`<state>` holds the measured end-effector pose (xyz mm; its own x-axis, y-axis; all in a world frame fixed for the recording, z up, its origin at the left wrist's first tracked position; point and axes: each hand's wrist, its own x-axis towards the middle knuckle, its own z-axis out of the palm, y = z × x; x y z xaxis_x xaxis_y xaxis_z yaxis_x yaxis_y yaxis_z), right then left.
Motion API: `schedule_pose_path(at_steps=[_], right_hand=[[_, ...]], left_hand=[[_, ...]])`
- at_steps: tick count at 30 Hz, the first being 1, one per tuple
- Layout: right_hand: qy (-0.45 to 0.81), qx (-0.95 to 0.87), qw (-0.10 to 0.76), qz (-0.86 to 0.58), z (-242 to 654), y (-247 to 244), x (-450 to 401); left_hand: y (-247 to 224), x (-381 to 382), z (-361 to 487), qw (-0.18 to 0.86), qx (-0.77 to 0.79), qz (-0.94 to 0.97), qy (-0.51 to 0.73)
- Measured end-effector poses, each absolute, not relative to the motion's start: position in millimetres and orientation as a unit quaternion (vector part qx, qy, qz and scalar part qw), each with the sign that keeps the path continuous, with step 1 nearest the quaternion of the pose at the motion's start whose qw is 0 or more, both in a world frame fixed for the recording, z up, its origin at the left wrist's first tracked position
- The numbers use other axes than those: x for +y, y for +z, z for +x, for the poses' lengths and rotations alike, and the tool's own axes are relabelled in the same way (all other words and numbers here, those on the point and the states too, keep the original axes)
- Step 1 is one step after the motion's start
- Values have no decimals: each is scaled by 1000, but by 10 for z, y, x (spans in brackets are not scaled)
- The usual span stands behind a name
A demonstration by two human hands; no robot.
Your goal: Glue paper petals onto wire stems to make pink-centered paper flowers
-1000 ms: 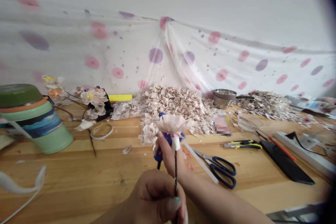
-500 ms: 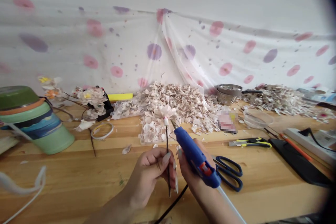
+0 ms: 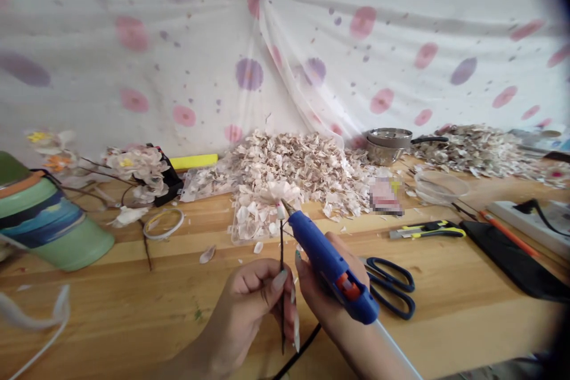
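Between thumb and fingers, my left hand (image 3: 260, 300) pinches a thin dark stem (image 3: 282, 249) that stands upright. Pale petals (image 3: 278, 192) spread at the stem's top, above a small white piece (image 3: 280, 211). My right hand (image 3: 327, 282) is wrapped round a blue glue gun (image 3: 332, 264), whose metal nozzle (image 3: 287, 208) points up and left at the white piece, touching or very close to it. A clear glue stick (image 3: 392, 344) sticks out of the gun's rear. A small pale petal (image 3: 296, 329) shows by my left fingers.
Behind the hands lies a large petal heap (image 3: 307, 160). Scissors (image 3: 394, 285), a cutter (image 3: 427, 230) and a black case (image 3: 512, 261) lie to the right. On the left are a green container (image 3: 57, 225), a tape roll (image 3: 163, 224) and made flowers (image 3: 138, 169).
The glue gun's nozzle has moved closer to the white piece on the stem. The camera view has shifted slightly. Both hands keep their holds.
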<state>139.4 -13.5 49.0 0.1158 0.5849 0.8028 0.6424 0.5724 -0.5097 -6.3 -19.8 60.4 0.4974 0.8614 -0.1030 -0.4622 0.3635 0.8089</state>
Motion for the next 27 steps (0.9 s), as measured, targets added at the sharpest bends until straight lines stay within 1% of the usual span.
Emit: schedule_pose_path(at_steps=[6, 11, 17, 27], right_hand=[[-7, -666, 579, -470, 1418, 493, -156], [-16, -669, 573, -473, 1415, 514, -164], [-34, -651, 599, -465, 1395, 496, -145], [7, -638, 607, -474, 1368, 577, -187]], left_hand=[[603, -193, -69, 785, 259, 373, 421], [615, -195, -66, 784, 259, 371, 425], [617, -221, -60, 783, 266, 366, 426], [601, -232, -67, 787, 259, 378, 414]])
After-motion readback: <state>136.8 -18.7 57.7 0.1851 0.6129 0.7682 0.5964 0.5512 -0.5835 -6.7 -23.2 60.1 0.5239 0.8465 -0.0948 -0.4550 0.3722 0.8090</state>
